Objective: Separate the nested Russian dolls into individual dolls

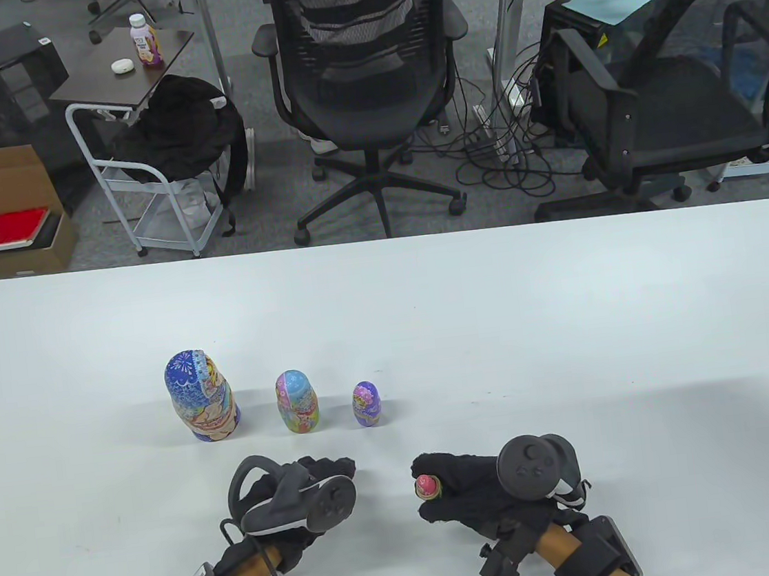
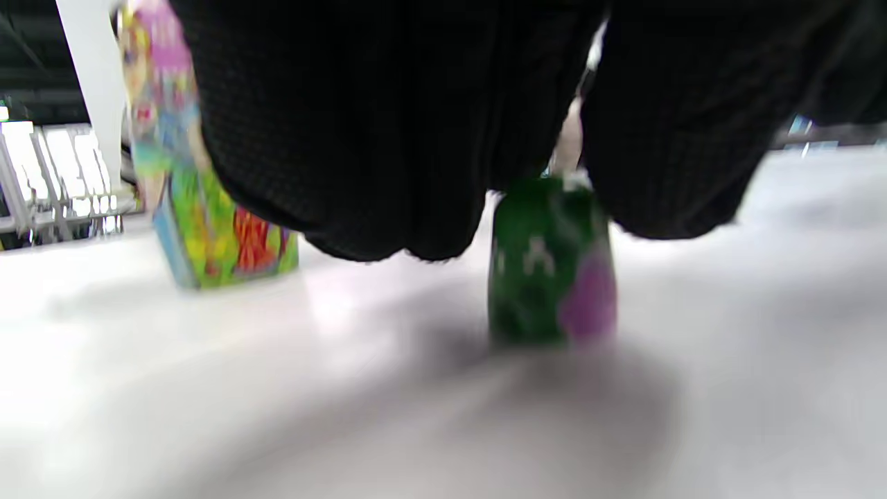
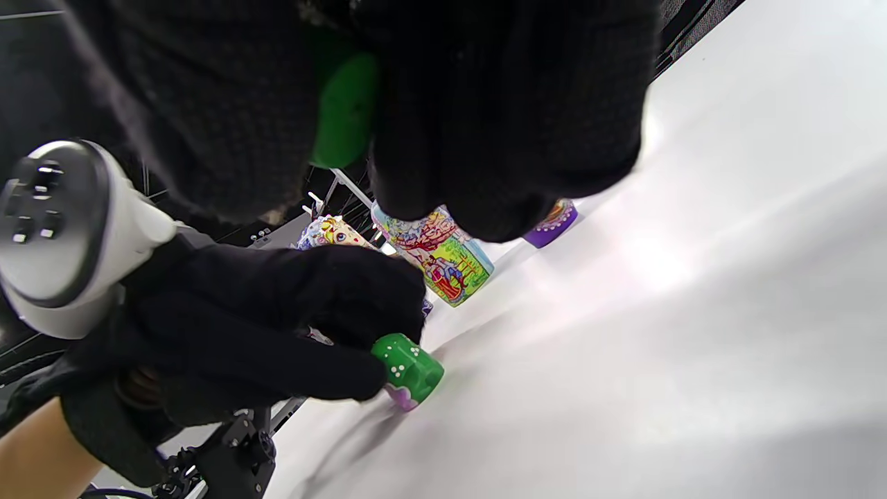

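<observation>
Your left hand [image 1: 298, 502] pinches the green doll bottom [image 3: 409, 371] on the tabletop [image 1: 569, 322], near the small purple doll [image 1: 366, 404]. Your right hand [image 1: 463, 490] grips its top [image 1: 426, 486]. Next, look inside for another doll.

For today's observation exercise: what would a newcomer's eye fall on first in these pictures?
Three painted dolls stand in a row on the white table, shrinking rightward: the large blue doll, the middle doll, the small purple doll. Nearer the viewer, the left hand holds a green doll piece upright on the table, and the right hand grips a tiny red-topped doll.
</observation>
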